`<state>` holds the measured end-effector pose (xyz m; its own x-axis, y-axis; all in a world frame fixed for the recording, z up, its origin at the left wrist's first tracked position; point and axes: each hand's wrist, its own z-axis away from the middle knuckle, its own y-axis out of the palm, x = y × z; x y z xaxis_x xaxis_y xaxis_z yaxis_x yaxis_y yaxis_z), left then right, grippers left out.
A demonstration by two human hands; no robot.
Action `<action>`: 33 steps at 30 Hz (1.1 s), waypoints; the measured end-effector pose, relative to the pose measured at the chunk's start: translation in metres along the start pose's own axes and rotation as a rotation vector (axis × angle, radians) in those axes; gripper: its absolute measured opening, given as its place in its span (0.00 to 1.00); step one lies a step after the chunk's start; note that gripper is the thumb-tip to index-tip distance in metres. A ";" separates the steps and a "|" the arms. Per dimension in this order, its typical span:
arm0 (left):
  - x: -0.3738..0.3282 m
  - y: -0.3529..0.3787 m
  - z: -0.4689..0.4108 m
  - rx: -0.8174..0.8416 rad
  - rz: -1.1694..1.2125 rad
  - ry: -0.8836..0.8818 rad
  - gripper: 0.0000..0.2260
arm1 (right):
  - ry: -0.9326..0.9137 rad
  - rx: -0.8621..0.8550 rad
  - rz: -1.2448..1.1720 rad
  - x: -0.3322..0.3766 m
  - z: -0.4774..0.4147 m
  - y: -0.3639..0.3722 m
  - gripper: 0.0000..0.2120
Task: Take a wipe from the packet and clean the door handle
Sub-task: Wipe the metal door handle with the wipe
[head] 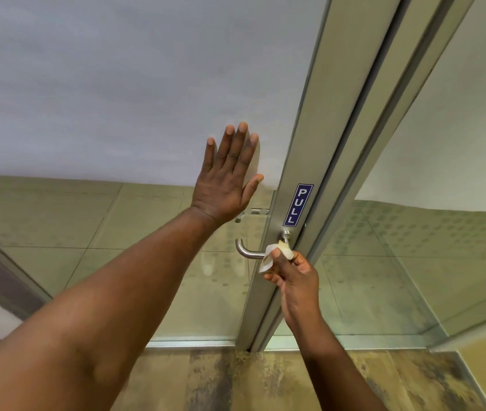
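A silver lever door handle (247, 252) sticks out from the metal door frame (295, 161), just under a blue PULL sign (298, 204). My right hand (293, 274) pinches a crumpled white wipe (271, 256) and presses it against the handle close to its round base. My left hand (228, 176) lies flat with fingers spread on the frosted glass of the door, above and left of the handle. The wipe packet is not in view.
The door has frosted glass (117, 84) above and clear glass below, through which tiled floor shows. A second glass panel (443, 143) stands to the right. A mottled brown floor (265, 381) lies under me.
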<state>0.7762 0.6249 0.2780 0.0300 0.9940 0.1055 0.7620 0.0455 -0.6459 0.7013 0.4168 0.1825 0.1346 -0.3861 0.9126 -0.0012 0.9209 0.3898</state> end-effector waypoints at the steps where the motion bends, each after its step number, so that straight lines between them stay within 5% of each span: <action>1: -0.004 -0.009 0.004 -0.008 0.044 0.005 0.34 | -0.008 0.006 0.002 0.004 0.002 0.001 0.18; 6: -0.041 -0.032 0.057 0.072 0.504 0.139 0.25 | -0.069 -0.009 0.029 0.021 0.003 0.008 0.20; 10: -0.071 -0.043 0.086 0.470 0.982 -0.264 0.13 | -0.100 0.000 0.056 0.032 0.006 0.007 0.15; 16: -0.083 -0.050 0.089 0.448 1.434 -0.759 0.09 | -0.043 0.074 0.007 0.034 0.008 -0.002 0.09; 26: -0.097 -0.051 0.095 0.546 1.544 -0.909 0.04 | 0.022 0.090 -0.238 0.031 0.012 -0.012 0.13; 30: -0.101 -0.048 0.099 0.423 1.389 -0.922 0.06 | 0.017 0.038 -0.249 0.031 0.009 -0.015 0.04; 33: -0.101 -0.045 0.101 0.333 1.282 -0.899 0.06 | -0.010 -0.006 -0.209 0.029 0.006 -0.021 0.10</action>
<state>0.6732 0.5324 0.2202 0.0448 0.1182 -0.9920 0.3620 -0.9274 -0.0941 0.6994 0.3860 0.2017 0.1220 -0.5694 0.8129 0.0314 0.8209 0.5703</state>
